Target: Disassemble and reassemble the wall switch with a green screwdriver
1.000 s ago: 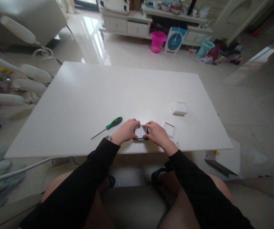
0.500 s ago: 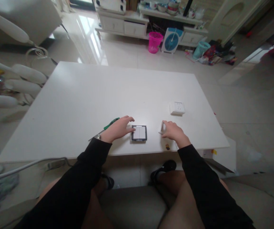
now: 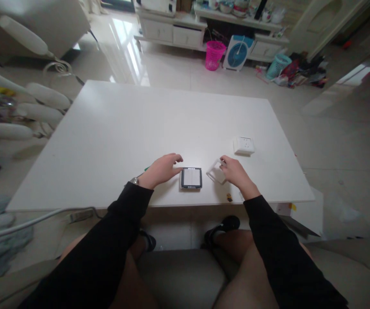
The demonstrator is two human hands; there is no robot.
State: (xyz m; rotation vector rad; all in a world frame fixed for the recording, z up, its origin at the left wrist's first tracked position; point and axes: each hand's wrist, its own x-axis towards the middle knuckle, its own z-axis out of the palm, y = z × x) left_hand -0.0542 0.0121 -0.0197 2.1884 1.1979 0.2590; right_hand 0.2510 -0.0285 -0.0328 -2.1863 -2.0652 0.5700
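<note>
A white square frame [image 3: 216, 172], thin-rimmed like a switch cover, is tilted above the table in my right hand [image 3: 233, 169], which pinches its upper right edge. To its left lies a wall switch [image 3: 191, 177] with white rockers and a dark border. My left hand [image 3: 163, 170] is beside the switch, fingers apart, its thumb tip at the switch's upper left edge. Mostly hidden under that hand is a green-handled tool [image 3: 146, 168]. Farther back on the right sits a white socket box [image 3: 243, 145].
The white table [image 3: 159, 116] has a small dark and yellow sticker [image 3: 229, 197] near its front edge. A grey cable [image 3: 59, 212] runs along the front left. Beyond, on the floor, stand a pink basket [image 3: 215, 56] and a blue-white fan [image 3: 238, 53].
My right hand has brought the white frame up and turned it, so its square opening now shows. My left hand covers more of the green-handled tool. The view has shifted slightly.
</note>
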